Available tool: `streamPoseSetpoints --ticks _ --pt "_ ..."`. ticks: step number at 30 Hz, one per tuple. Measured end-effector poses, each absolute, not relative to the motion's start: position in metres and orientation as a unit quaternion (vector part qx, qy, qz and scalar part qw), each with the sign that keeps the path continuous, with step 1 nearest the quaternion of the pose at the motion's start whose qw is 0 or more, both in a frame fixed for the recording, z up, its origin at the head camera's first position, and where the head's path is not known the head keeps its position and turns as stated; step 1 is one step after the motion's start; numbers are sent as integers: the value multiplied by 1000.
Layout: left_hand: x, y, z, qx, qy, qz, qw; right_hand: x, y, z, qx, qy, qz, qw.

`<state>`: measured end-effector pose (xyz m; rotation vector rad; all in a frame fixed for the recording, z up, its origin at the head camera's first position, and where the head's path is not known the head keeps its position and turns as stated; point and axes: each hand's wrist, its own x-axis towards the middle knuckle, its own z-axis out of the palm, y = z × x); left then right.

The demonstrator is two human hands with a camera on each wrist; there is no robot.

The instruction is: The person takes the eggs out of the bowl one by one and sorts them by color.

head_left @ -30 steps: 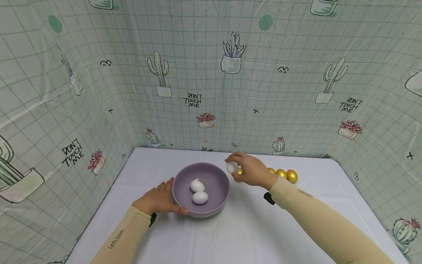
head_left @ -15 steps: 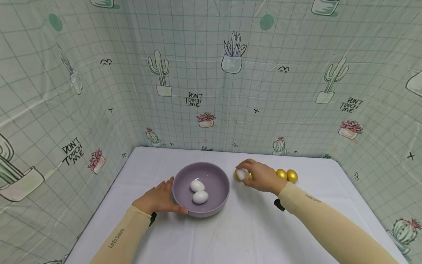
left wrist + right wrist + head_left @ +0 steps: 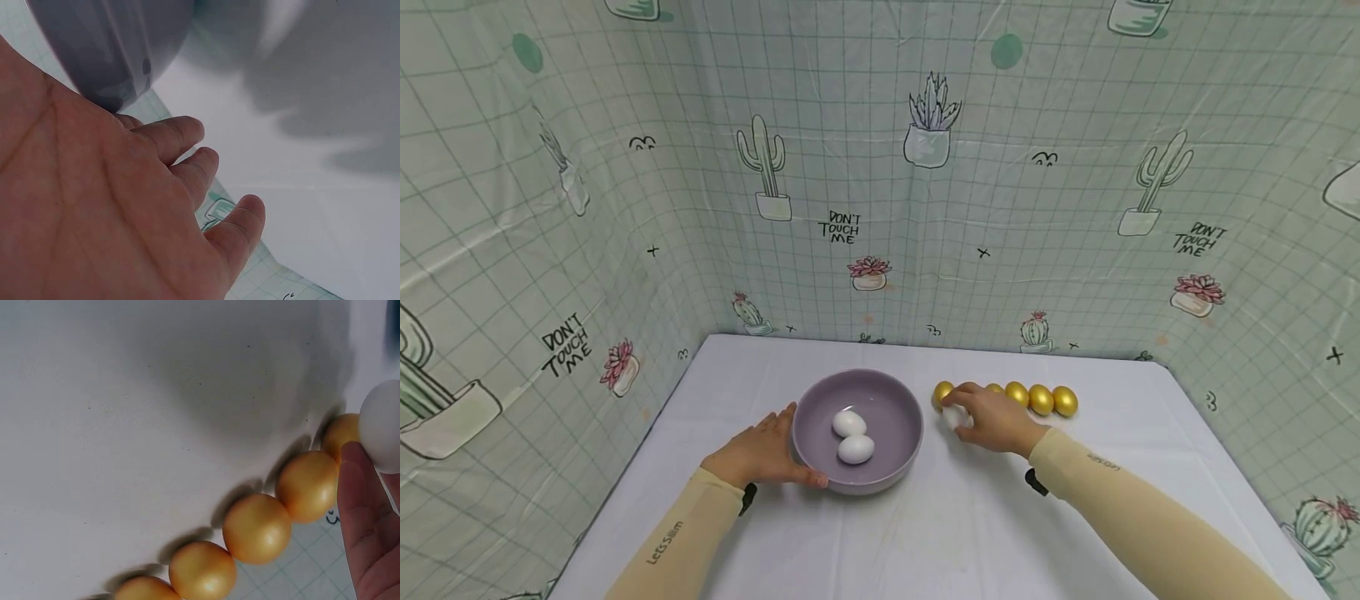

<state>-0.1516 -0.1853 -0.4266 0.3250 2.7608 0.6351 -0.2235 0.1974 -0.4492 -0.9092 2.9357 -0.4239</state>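
My right hand (image 3: 992, 418) pinches a white egg (image 3: 956, 417) between thumb and fingers, just in front of the left end of a row of golden eggs (image 3: 1040, 398). In the right wrist view this white egg (image 3: 381, 428) overlaps the farthest golden egg (image 3: 340, 433). To the left stands a purple bowl (image 3: 895, 408), in which two white eggs (image 3: 855, 449) lie close together. My left hand (image 3: 760, 450) rests against the bowl's left side, thumb along its near rim. The left wrist view shows its fingers (image 3: 187, 134) extended loosely beside the bowl wall (image 3: 119, 50).
A white cloth covers the table (image 3: 880, 550). Behind it and on both sides rises a hanging curtain (image 3: 820, 275) with a grid and cactus print. The golden eggs stand side by side near the back right.
The right hand has carried the white egg rightward from beside the bowl, then closer to me, uncovering more of the golden row. The left hand and the bowl stay put.
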Motion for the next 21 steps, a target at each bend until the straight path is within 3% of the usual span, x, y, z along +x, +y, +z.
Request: streamPoseSetpoints --ticks 21 --pt "-149 -184 -424 110 958 219 146 -217 194 -459 -357 927 -120 -2"
